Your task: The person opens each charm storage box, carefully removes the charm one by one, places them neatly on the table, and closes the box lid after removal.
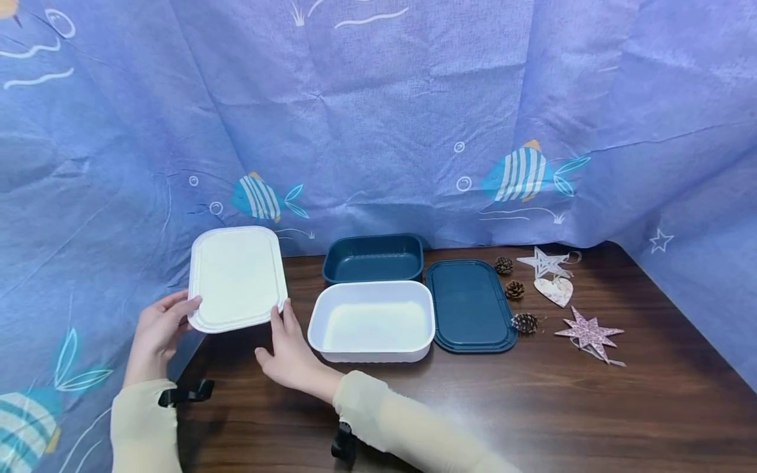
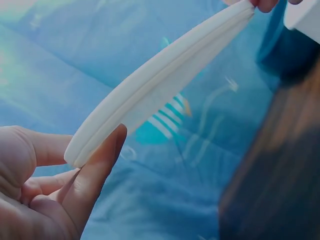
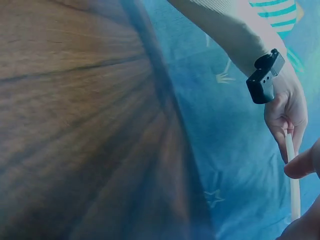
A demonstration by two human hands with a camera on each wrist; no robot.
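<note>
My left hand (image 1: 156, 335) grips the left edge of a white rectangular lid (image 1: 239, 279), thumb on one face and fingers behind. The lid is held up and tilted at the table's left end; its rim shows edge-on in the left wrist view. My right hand (image 1: 298, 358) reaches across to the lid's lower right corner. Its fingertips (image 1: 288, 307) touch the edge there, fingers fairly straight, while the thumb stands away from the lid. Just right of this hand sits a white rectangular container (image 1: 371, 355) without a cover.
Behind the white container stands a dark blue container (image 1: 372, 268), with a flat dark blue lid (image 1: 470, 305) at its right. Several pinecones (image 1: 514, 289), a white star (image 1: 543, 263), a heart ornament (image 1: 554, 290) and a pink star (image 1: 588, 332) lie farther right. A blue fish-print cloth (image 1: 378, 131) hangs behind.
</note>
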